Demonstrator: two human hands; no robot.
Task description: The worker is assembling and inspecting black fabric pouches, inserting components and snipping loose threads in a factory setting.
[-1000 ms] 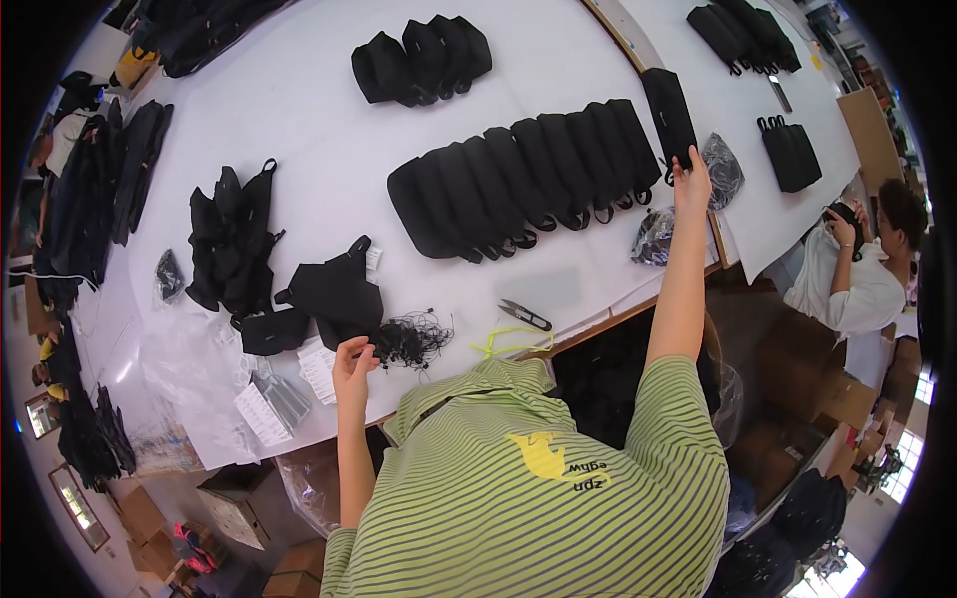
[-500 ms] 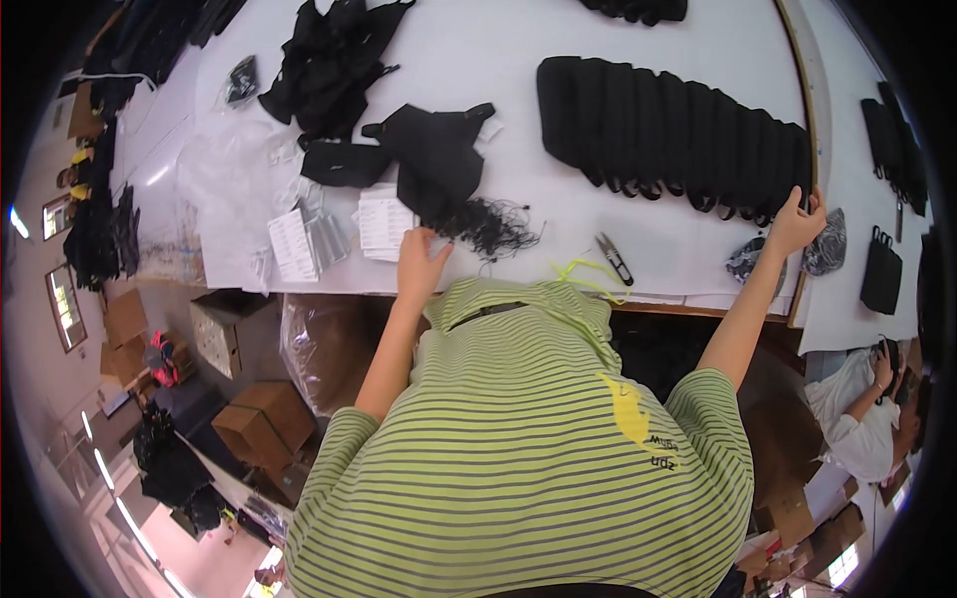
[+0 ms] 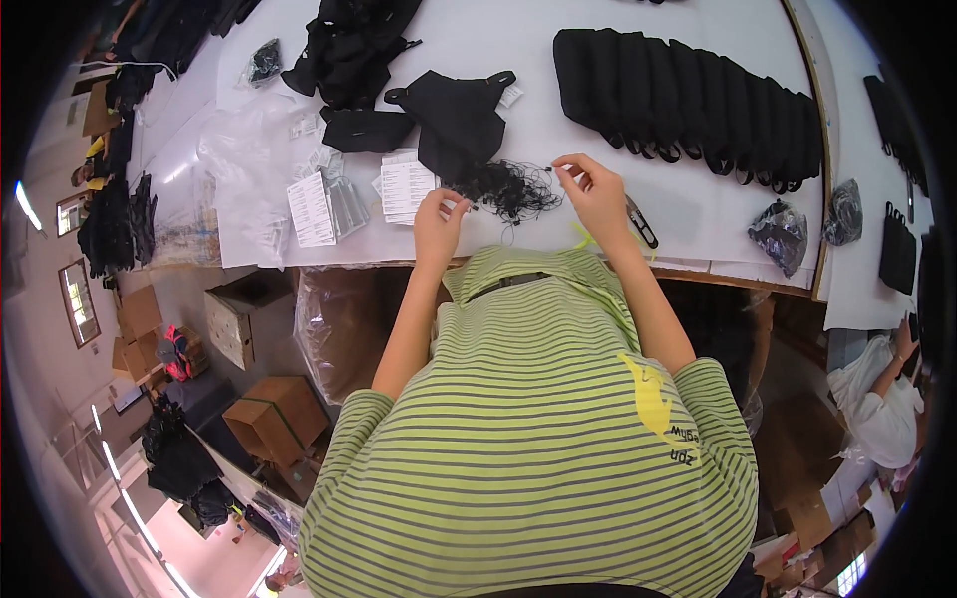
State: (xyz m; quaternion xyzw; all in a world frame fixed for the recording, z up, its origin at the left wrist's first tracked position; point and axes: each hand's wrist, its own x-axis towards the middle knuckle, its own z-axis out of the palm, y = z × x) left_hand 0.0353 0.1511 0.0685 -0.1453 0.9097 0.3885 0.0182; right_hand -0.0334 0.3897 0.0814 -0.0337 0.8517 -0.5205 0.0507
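Note:
A tangle of thin black strings (image 3: pixel 518 191) lies on the white table just in front of me. My left hand (image 3: pixel 437 227) is at its left edge, thumb and forefinger pinched on strings there. At its right edge my right hand (image 3: pixel 595 196) is closed, with a small black string end showing at its fingertips. A black fabric piece with looped corners (image 3: pixel 459 120) lies right behind the tangle. Beside my left hand sits a stack of white printed labels (image 3: pixel 407 186). Thread snippers (image 3: pixel 643 223) lie partly behind my right wrist.
A row of overlapping black fabric pieces with loops (image 3: pixel 688 100) lies at the far right. More black fabric (image 3: pixel 354 55) is heaped at the back left, near clear plastic bags (image 3: pixel 244 179) and more labels (image 3: pixel 311 209). A bagged dark bundle (image 3: pixel 780 237) sits by the right table edge.
My right hand has left the right end of the black row and come to the string tangle. My left hand stays at the tangle, its fingers now pinched. The whole view has shifted slightly.

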